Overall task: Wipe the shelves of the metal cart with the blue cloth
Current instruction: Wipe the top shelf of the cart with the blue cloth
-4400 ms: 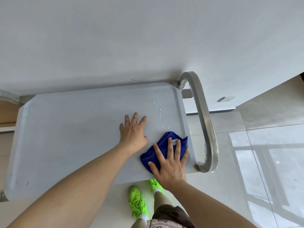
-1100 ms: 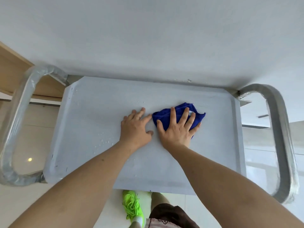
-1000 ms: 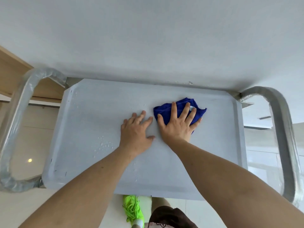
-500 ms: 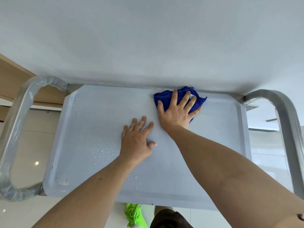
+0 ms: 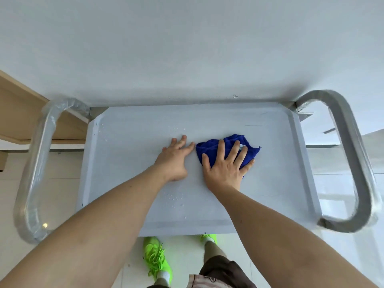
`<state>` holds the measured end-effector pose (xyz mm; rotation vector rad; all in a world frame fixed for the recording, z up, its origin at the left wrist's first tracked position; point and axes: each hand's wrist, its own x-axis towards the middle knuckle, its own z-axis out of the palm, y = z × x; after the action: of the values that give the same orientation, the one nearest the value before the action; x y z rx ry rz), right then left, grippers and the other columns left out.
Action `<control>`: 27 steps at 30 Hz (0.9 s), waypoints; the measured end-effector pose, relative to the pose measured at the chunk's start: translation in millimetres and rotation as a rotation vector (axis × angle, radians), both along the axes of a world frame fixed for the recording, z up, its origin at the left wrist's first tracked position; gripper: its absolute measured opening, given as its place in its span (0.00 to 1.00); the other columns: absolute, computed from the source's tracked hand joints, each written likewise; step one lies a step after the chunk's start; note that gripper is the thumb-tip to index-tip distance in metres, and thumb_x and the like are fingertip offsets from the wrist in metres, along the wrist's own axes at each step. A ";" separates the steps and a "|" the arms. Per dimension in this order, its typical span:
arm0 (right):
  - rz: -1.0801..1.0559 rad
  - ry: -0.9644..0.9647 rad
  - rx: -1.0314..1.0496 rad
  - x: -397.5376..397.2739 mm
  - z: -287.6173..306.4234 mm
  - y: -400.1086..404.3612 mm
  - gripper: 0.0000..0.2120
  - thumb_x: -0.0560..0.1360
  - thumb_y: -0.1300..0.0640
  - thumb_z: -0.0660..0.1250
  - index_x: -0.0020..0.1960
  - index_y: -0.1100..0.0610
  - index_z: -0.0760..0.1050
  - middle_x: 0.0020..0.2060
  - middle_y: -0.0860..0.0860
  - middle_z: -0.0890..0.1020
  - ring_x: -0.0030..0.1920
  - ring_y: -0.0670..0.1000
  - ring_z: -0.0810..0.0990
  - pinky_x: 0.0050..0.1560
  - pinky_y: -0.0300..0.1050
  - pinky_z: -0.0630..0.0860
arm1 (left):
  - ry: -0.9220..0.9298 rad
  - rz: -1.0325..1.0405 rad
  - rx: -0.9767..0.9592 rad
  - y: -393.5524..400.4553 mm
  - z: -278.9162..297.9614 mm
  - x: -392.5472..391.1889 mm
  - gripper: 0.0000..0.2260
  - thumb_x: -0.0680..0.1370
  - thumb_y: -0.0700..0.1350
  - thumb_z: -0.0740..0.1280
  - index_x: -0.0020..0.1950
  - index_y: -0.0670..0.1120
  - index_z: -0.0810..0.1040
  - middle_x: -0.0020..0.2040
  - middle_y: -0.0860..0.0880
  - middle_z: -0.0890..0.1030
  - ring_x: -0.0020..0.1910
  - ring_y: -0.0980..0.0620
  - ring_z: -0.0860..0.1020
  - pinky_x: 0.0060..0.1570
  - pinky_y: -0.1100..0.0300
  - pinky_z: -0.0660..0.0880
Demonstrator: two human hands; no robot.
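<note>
The blue cloth (image 5: 226,150) lies bunched on the top shelf (image 5: 280,163) of the metal cart (image 5: 351,154), a bit right of the middle and nearer the far edge than the near one. The job looks only partly done. Little water drops (image 5: 175,198) sit near the near edge, and a few more by the far edge and the far left corner. No lower shelf can be seen.

The right hand (image 5: 225,167) lies flat on the cloth, fingers spread wide, pressing it down, not pinching it. The left hand (image 5: 175,159) rests flat on the bare shelf just beside the cloth, fingers straight, holding nothing. Both arms reach out long.
</note>
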<state>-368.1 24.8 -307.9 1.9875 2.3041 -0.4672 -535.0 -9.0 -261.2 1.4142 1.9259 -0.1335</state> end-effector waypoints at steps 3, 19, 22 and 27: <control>-0.032 -0.041 -0.027 11.8 2.2 -43.3 0.38 0.77 0.29 0.43 0.81 0.48 0.50 0.81 0.60 0.48 0.79 0.63 0.40 0.73 0.72 0.35 | 0.038 -0.038 0.007 -1.8 3.0 -0.3 0.44 0.71 0.35 0.66 0.79 0.59 0.49 0.80 0.55 0.41 0.79 0.48 0.42 0.75 0.47 0.55; -0.048 -0.072 -0.127 -16.9 19.4 -194.0 0.38 0.78 0.32 0.45 0.81 0.52 0.55 0.80 0.64 0.52 0.79 0.68 0.48 0.73 0.76 0.42 | 0.187 -0.130 0.139 -11.2 -5.7 -1.7 0.41 0.75 0.40 0.70 0.79 0.57 0.48 0.81 0.53 0.43 0.79 0.47 0.46 0.71 0.49 0.61; -0.029 -0.053 -0.095 -38.0 16.7 -206.2 0.37 0.78 0.32 0.50 0.80 0.52 0.60 0.79 0.64 0.57 0.78 0.69 0.53 0.72 0.78 0.47 | 0.180 -0.154 0.145 -13.4 -5.2 -7.4 0.42 0.74 0.48 0.73 0.79 0.55 0.49 0.81 0.52 0.44 0.79 0.47 0.46 0.71 0.48 0.63; -0.004 -0.064 -0.060 -56.9 8.9 -190.6 0.39 0.76 0.28 0.49 0.81 0.47 0.56 0.80 0.63 0.52 0.79 0.68 0.48 0.73 0.76 0.42 | 0.171 -0.144 0.239 -37.6 -6.0 -37.8 0.37 0.77 0.62 0.65 0.79 0.53 0.51 0.81 0.51 0.49 0.79 0.45 0.47 0.74 0.48 0.55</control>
<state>-424.9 -165.8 -298.9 1.9510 2.2227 -0.4604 -572.8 -46.6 -267.1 1.7502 2.0301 -0.0968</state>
